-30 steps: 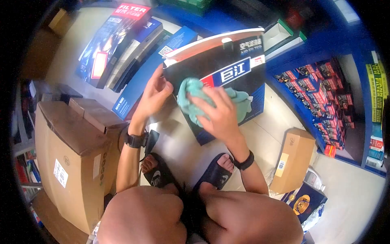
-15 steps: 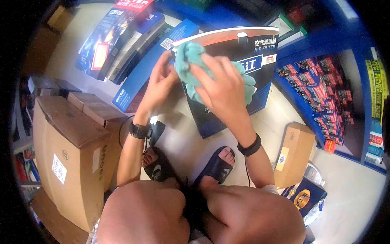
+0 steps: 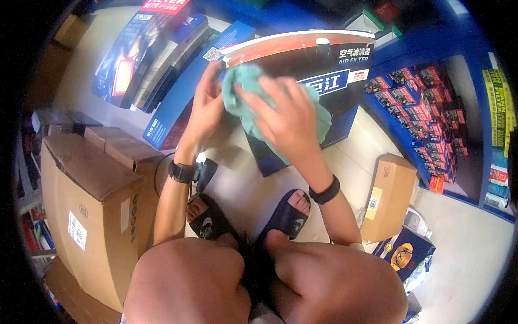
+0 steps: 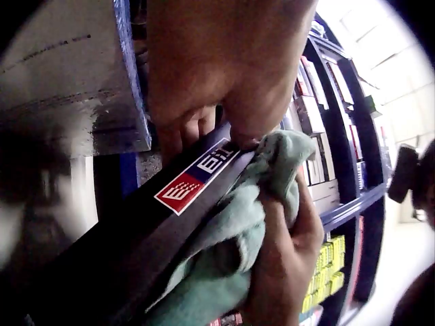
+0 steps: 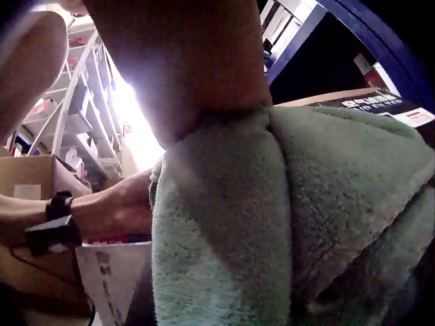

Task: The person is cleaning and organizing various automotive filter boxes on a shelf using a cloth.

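Note:
A dark air filter box (image 3: 302, 67) with an orange-and-white upper edge stands tilted over the floor in front of my feet. My left hand (image 3: 205, 113) grips its left side near the upper corner; the left wrist view shows thumb and fingers straddling the narrow side panel (image 4: 196, 175) with its red and blue logo. In my right hand (image 3: 291, 121) is a bunched green cloth (image 3: 244, 81), held against the left part of the box's front face. The cloth (image 5: 224, 231) fills much of the right wrist view and hides the right fingertips there.
Beyond the left hand lie a long blue box (image 3: 181, 102) and a dark filter box (image 3: 127, 59). A large cardboard carton (image 3: 81, 189) stands at left, a smaller one (image 3: 389, 200) at right. Blue shelving (image 3: 458, 183) holds stacked small boxes (image 3: 413, 108).
My right hand has carried the cloth up and left across the front to the box's left edge. The box has shifted slightly up and right in view, with my left hand staying on it.

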